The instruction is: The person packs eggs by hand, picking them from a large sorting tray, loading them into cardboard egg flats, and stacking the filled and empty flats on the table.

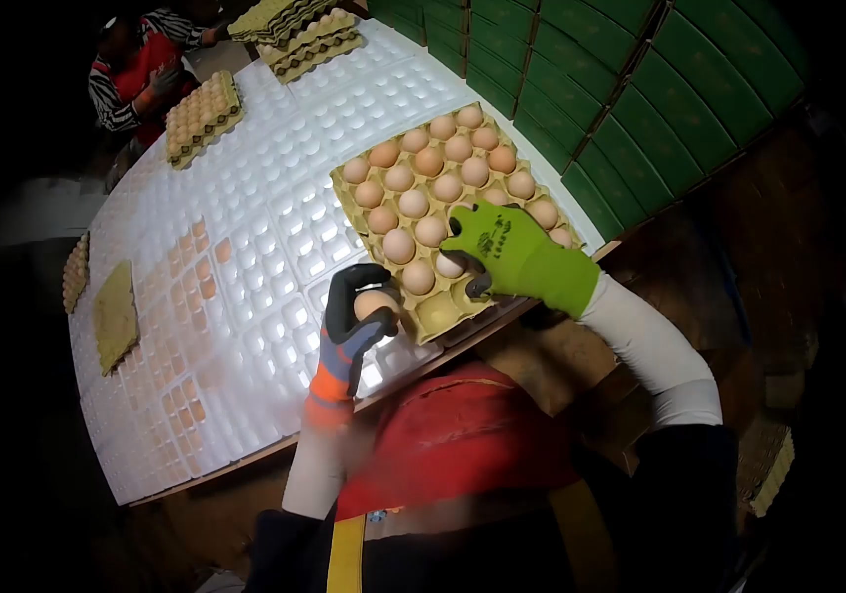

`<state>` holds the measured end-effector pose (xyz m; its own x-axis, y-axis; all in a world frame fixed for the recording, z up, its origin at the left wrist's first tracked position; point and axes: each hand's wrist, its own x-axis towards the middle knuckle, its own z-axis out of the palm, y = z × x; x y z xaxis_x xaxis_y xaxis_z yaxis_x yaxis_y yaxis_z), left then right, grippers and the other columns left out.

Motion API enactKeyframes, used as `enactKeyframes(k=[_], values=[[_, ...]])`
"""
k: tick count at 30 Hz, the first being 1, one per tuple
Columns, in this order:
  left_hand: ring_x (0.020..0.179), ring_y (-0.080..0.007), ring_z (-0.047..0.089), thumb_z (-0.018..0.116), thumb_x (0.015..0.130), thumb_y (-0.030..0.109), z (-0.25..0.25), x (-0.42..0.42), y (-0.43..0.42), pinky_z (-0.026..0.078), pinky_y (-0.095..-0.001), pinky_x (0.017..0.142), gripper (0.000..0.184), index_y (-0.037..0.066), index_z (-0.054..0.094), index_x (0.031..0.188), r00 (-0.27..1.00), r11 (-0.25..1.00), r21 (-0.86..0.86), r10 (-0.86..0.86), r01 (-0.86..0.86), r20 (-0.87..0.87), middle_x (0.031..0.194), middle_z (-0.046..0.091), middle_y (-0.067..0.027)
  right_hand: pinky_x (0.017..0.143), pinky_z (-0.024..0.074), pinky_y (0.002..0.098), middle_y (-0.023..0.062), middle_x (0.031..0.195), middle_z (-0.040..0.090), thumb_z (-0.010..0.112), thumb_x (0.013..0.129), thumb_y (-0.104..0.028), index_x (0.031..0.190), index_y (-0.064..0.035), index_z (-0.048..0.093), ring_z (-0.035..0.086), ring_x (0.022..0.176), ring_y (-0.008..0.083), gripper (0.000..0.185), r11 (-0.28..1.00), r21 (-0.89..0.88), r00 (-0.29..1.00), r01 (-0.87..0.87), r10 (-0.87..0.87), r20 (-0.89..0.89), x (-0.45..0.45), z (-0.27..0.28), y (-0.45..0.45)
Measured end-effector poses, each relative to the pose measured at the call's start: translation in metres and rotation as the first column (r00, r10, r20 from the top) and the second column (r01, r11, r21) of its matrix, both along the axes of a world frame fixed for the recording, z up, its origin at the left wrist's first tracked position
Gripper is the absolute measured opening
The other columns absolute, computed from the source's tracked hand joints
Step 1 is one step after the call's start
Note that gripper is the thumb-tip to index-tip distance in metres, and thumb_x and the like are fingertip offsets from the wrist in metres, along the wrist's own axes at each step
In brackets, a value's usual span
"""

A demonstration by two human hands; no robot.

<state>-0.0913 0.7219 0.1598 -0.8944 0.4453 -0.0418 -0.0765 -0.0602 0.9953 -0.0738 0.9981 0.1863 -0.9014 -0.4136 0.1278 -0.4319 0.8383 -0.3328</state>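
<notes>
My left hand (354,321), in a grey and orange glove, is closed around a light brown egg (374,304). It is beside the near left corner of a yellowish pulp egg tray (344,190) carrying rows of brown and pinkish eggs (417,277). Over the tray's near right part, my right hand (507,247) wears a lime green glove with dark fingertips. Its fingers curl down among the eggs, next to a pale egg (450,264); what lies under the palm is hidden. Bare cups (436,316) show at the tray's near edge.
White moulded trays (265,188) with hollows cover the table, some hollows looking orange-brown. Another egg tray (204,114) and stacked trays (309,44) stand farther off, near a person in a red apron (151,69). A pulp sheet (115,318) lies left. Green boxes (581,79) wall the right side.
</notes>
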Motion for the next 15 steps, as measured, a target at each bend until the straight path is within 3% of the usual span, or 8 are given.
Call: enactKeyframes(k=[2, 5, 7, 9, 10, 11, 13, 15], values=[[0.089, -0.0228, 0.064, 0.077, 0.075, 0.02, 0.003, -0.014, 0.018, 0.053, -0.0339, 0.073, 0.05, 0.008, 0.059, 0.119, 0.798, 0.836, -0.495, -0.125, -0.235, -0.59, 0.11, 0.06, -0.0089, 0.094, 0.0492, 0.0326, 0.0055, 0.129, 0.059, 0.076, 0.082, -0.022, 0.133, -0.0099, 0.054, 0.058, 0.114, 0.0205, 0.057, 0.958, -0.281, 0.999, -0.053, 0.055, -0.001, -0.004, -0.015, -0.002], [0.091, -0.0291, 0.061, 0.081, 0.071, 0.022, 0.015, -0.017, 0.038, 0.053, -0.0408, 0.074, 0.048, 0.014, 0.062, 0.115, 0.686, 0.542, -0.775, -0.429, -0.324, -0.587, 0.106, 0.057, -0.011, 0.091, 0.0508, 0.0311, 0.0052, 0.121, 0.064, 0.074, 0.085, -0.017, 0.129, -0.0069, 0.057, 0.061, 0.109, 0.0181, 0.049, 0.738, -0.669, 0.953, 0.089, 0.133, 0.273, -0.011, -0.014, 0.011], [0.091, -0.0303, 0.062, 0.08, 0.072, 0.023, 0.015, -0.014, 0.045, 0.053, -0.0391, 0.076, 0.046, 0.013, 0.062, 0.114, 0.693, 0.509, -0.787, -0.426, -0.347, -0.581, 0.104, 0.059, -0.0113, 0.089, 0.0517, 0.0318, 0.0054, 0.115, 0.065, 0.076, 0.081, -0.017, 0.126, -0.0048, 0.059, 0.063, 0.103, 0.0178, 0.05, 0.547, -0.775, 0.877, 0.316, 0.143, 0.459, -0.009, -0.01, 0.023], [0.09, -0.0261, 0.065, 0.076, 0.078, 0.023, 0.006, -0.014, 0.034, 0.054, -0.0339, 0.073, 0.041, 0.01, 0.06, 0.114, 0.797, 0.772, -0.581, -0.17, -0.258, -0.58, 0.107, 0.063, -0.0107, 0.085, 0.0524, 0.0282, 0.0077, 0.109, 0.064, 0.072, 0.086, -0.019, 0.133, -0.0033, 0.051, 0.064, 0.096, 0.0145, 0.054, 0.316, -0.829, 0.768, 0.461, 0.326, 0.551, 0.005, 0.011, 0.027], [0.089, -0.0203, 0.066, 0.07, 0.085, 0.02, -0.002, -0.016, 0.025, 0.054, -0.0293, 0.068, 0.037, 0.006, 0.057, 0.117, 0.936, 0.92, -0.371, -0.009, -0.13, -0.351, 0.111, 0.066, -0.0103, 0.085, 0.0523, 0.0279, 0.009, 0.112, 0.063, 0.07, 0.087, -0.019, 0.134, -0.0026, 0.048, 0.064, 0.096, 0.0152, 0.054, 0.245, -0.846, 0.772, 0.473, 0.347, 0.532, 0.007, 0.009, 0.027], [0.088, -0.0159, 0.065, 0.066, 0.088, 0.018, -0.003, -0.017, 0.011, 0.052, -0.026, 0.061, 0.041, 0.005, 0.053, 0.125, 0.993, 0.997, -0.035, 0.067, -0.063, 0.098, 0.117, 0.063, -0.0106, 0.086, 0.0522, 0.0277, 0.0103, 0.114, 0.062, 0.068, 0.089, -0.018, 0.136, -0.0019, 0.046, 0.064, 0.097, 0.0159, 0.054, 0.169, -0.858, 0.776, 0.485, 0.37, 0.511, 0.008, 0.003, 0.028], [0.085, -0.0217, 0.067, 0.066, 0.083, 0.012, 0.002, -0.024, 0.001, 0.054, -0.0283, 0.055, 0.06, 0.006, 0.042, 0.138, 0.951, 0.932, 0.311, 0.09, -0.186, 0.296, 0.116, 0.062, -0.0128, 0.086, 0.0526, 0.0287, 0.0114, 0.119, 0.06, 0.064, 0.091, -0.017, 0.136, -0.0018, 0.044, 0.064, 0.098, 0.0169, 0.052, 0.111, -0.859, 0.764, 0.499, 0.412, 0.497, 0.006, -0.001, 0.031], [0.083, -0.0199, 0.066, 0.065, 0.084, 0.012, -0.004, -0.039, -0.001, 0.054, -0.0269, 0.061, 0.061, 0.007, 0.043, 0.141, 0.978, 0.967, 0.163, 0.181, -0.196, 0.108, 0.116, 0.061, -0.0118, 0.088, 0.0526, 0.0305, 0.0117, 0.12, 0.059, 0.064, 0.091, -0.016, 0.136, -0.0019, 0.044, 0.064, 0.099, 0.0178, 0.051, 0.021, -0.837, 0.731, 0.547, 0.476, 0.489, 0.006, 0.002, 0.031]])
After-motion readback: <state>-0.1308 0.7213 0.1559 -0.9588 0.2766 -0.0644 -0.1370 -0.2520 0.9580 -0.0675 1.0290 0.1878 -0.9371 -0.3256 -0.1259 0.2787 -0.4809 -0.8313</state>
